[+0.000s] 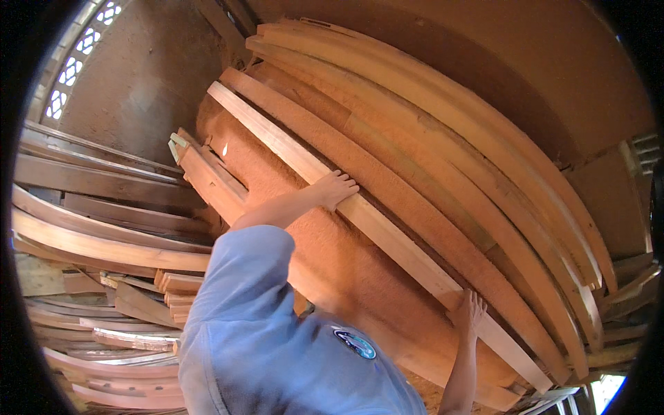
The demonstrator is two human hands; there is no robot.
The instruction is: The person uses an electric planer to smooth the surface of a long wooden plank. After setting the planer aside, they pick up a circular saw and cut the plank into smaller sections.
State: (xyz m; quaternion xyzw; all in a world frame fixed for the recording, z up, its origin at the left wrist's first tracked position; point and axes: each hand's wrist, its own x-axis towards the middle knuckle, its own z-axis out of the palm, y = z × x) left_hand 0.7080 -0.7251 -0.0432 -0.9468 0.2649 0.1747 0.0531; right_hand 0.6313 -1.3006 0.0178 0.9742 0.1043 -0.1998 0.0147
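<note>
Plank (387,235), long, pale and narrow, is lying slantwise across a broad reddish-brown board (332,263) that is leaning against the wall, running from the upper left down toward the lower right. The left hand (335,188) is resting on the plank's upper stretch, fingers together and curled over its edge, palm pressing on the wood. The right hand (470,311) is reaching up to the plank's lower stretch, fingers spread and laid flat against its face. Both bare forearms are coming up from a person in a light blue shirt (277,346) at the bottom of the view.

Just beside the plank, on its upper right, a stack of long planks (484,173) is leaning in the same slant, their edges overlapping one another like a fan. A shorter piece of timber (207,173) is poking out at the board's upper left edge, touching it.

To the left, a pile of loose boards and offcuts (111,263) is lying roughly level, layered one on another, some dark, some pale. Behind everything a rough brown plastered wall (145,76) is rising, and at the upper left corner a patterned window grille (72,66) is letting in bright daylight. More daylight is showing at the lower right corner.
</note>
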